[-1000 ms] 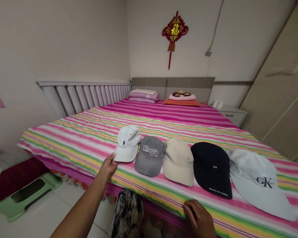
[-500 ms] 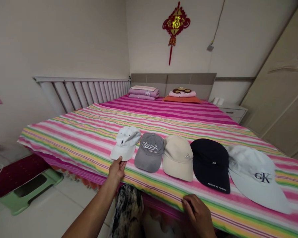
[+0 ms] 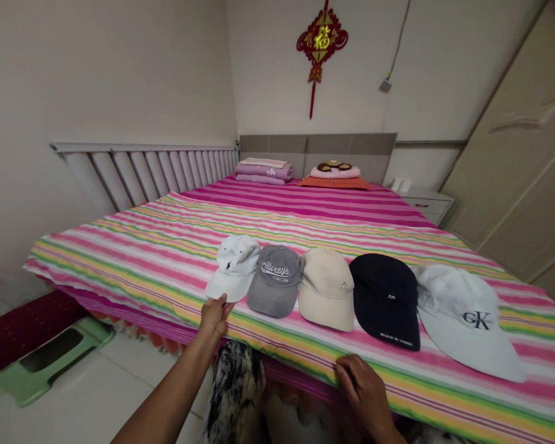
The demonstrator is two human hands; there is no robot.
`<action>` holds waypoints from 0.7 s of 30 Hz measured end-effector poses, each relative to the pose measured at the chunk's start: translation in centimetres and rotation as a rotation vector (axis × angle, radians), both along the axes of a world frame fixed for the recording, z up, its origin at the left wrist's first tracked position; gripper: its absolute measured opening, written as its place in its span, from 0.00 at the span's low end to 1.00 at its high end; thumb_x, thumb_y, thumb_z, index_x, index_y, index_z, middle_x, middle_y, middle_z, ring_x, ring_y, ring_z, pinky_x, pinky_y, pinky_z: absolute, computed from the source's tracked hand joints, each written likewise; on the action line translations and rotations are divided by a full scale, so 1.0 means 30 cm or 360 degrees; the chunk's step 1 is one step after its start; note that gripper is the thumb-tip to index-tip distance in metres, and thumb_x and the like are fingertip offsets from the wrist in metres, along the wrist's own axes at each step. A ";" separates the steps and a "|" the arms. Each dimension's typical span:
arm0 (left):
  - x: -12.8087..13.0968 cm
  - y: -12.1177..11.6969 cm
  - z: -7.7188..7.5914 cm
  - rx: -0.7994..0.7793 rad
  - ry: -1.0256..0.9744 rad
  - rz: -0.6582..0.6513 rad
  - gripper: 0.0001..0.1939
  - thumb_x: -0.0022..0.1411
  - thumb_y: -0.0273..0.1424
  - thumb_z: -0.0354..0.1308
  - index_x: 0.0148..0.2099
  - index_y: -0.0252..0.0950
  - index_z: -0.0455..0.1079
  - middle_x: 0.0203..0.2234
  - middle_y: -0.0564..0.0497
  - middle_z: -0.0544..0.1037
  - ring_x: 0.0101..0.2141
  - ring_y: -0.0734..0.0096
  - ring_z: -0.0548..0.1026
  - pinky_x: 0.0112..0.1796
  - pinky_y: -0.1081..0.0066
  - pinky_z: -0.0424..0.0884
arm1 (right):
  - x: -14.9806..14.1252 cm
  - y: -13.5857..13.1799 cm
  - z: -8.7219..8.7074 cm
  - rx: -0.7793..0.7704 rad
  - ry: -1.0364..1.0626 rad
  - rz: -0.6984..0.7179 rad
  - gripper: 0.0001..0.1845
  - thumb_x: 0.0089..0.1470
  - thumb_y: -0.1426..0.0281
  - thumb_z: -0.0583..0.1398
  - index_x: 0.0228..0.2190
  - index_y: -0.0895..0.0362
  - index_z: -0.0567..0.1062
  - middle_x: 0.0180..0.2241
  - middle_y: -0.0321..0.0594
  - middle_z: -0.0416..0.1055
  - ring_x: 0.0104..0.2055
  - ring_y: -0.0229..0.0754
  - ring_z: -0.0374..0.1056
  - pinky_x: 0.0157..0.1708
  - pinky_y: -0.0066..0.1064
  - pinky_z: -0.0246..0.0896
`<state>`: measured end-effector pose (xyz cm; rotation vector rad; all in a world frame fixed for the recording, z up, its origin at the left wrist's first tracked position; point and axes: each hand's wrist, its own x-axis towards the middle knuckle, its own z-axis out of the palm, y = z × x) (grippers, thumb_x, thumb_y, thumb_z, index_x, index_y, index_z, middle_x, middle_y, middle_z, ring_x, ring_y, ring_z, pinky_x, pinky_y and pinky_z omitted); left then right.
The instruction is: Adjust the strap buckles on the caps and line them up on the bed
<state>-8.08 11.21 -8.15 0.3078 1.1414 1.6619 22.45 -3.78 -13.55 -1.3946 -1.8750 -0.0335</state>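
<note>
Striped bed (image 3: 166, 246): our left hand (image 3: 214, 316) loosely touched the white cap (image 3: 232, 267) brim, cap just beyond; right hand (image 3: 363, 388) rested curled, empty, farther off.

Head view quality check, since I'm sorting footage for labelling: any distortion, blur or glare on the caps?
Head view: wide-angle stretch toward the edges enlarges the white fabric cap with dark letters; soft even light, no glare, faint shadows; the grey cap's embroidered script reads sharp; the left hand at the small white cap's brim is crisp.
</note>
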 end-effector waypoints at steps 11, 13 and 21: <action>0.020 -0.043 -0.006 -0.0090 -0.0020 -0.0135 0.07 0.56 0.19 0.51 0.27 0.32 0.64 0.18 0.55 0.72 0.20 0.81 0.72 0.26 0.81 0.71 | -0.027 -0.010 0.056 -0.0300 0.0667 -0.0019 0.10 0.50 0.65 0.56 0.23 0.56 0.71 0.23 0.39 0.68 0.27 0.41 0.63 0.27 0.30 0.56; 0.037 -0.068 -0.013 -0.0165 -0.0051 -0.0218 0.06 0.56 0.20 0.51 0.28 0.31 0.64 0.18 0.52 0.73 0.21 0.78 0.73 0.26 0.79 0.72 | -0.038 -0.005 0.069 -0.0501 0.1318 -0.0070 0.09 0.45 0.64 0.61 0.22 0.56 0.72 0.21 0.37 0.68 0.24 0.39 0.62 0.25 0.28 0.57; 0.140 -0.077 -0.015 -0.0308 -0.0157 -0.0561 0.04 0.54 0.20 0.53 0.28 0.30 0.64 0.19 0.45 0.74 0.22 0.68 0.75 0.25 0.69 0.73 | -0.050 0.124 0.111 -0.1015 0.2501 -0.0143 0.11 0.50 0.64 0.58 0.23 0.59 0.64 0.18 0.37 0.70 0.11 0.29 0.55 0.07 0.18 0.44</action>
